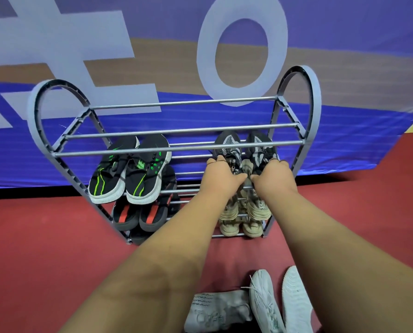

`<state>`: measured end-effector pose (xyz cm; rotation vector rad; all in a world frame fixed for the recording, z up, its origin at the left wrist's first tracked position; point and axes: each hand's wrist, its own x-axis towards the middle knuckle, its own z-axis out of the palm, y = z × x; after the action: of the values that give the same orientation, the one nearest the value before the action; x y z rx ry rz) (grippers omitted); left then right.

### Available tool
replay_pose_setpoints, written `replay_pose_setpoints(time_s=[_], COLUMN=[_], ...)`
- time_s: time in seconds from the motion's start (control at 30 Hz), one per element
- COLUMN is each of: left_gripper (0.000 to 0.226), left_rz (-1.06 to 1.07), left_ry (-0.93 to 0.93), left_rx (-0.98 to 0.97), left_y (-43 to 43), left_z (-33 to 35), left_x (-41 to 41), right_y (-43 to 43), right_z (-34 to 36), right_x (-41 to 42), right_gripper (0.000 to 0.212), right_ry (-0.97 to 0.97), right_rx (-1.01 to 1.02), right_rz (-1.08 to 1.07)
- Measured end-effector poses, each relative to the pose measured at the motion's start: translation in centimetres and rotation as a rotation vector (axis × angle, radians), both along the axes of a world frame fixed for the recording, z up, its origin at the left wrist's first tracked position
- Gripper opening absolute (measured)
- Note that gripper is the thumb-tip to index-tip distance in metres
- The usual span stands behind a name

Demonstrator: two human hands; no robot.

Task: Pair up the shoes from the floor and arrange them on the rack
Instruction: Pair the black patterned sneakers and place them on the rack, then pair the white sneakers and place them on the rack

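Observation:
A grey rack with metal bars stands against the blue wall. On the right of its middle shelf lies a pair of black-and-grey shoes: my left hand grips the heel of the left shoe and my right hand grips the heel of the right shoe. A black-and-green pair lies on the left of the same shelf. Below, a black-and-red pair sits on the left and a beige pair on the right. The top shelf holds nothing.
On the red floor near me lie a pair of white shoes and one grey-white shoe on its side. The blue banner wall stands right behind the rack.

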<state>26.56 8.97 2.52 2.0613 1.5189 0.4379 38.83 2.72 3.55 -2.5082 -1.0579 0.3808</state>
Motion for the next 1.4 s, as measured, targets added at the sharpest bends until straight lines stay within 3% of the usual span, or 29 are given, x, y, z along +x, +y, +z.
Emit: replay_pose_setpoints(time_s=[0.13,0.27,0.47,0.57,0.9,1.07,1.2,1.3,1.4], left_gripper=[0.1,0.094,0.119,0.12,0.045,0.039,0.023,0.018,0.017], left_rz=[-0.072,-0.09,-0.158,-0.147,-0.163,-0.212,-0.388,-0.492,-0.308], left_ry=[-0.013,-0.039,0.004,-0.016,0.074,0.075,0.231,0.34,0.244], left_rx=[-0.021,-0.078,-0.154,-0.158,-0.014,0.081,-0.011,-0.134,-0.204], left_y=[0.4,1.0,1.1,0.8,-0.6,-2.9,-5.4,-7.0,-8.4], left_z=[0.0,0.1,0.0,0.1,0.7,1.5,1.0,-1.0,-4.9], left_x=[-0.8,-1.8,-2.2,-2.2,-4.4,-7.9,-10.7,-12.4,-13.8], right_y=[-0.1,0.1,0.6,0.8,-0.2,-3.2,-6.2,-7.9,-9.0], right_z=[-0.2,-0.4,-0.6,-0.6,0.9,2.1,0.7,-2.0,-5.2], right_x=[0.2,0.5,0.4,0.3,-0.2,-3.3,-7.7,-9.8,-10.3], right_gripper=[0.051,0.044,0.047,0.043,0.035,0.052,0.051,0.05,0.048], right_ry=[-0.02,-0.01,-0.011,-0.012,-0.015,-0.144,-0.304,-0.338,-0.184], right_rx=[-0.021,0.015,0.042,0.047,0.065,-0.002,-0.047,-0.27,-0.507], right_rz=[0.025,0.04,0.035,0.033,0.067,0.055,0.167,0.389,0.472])
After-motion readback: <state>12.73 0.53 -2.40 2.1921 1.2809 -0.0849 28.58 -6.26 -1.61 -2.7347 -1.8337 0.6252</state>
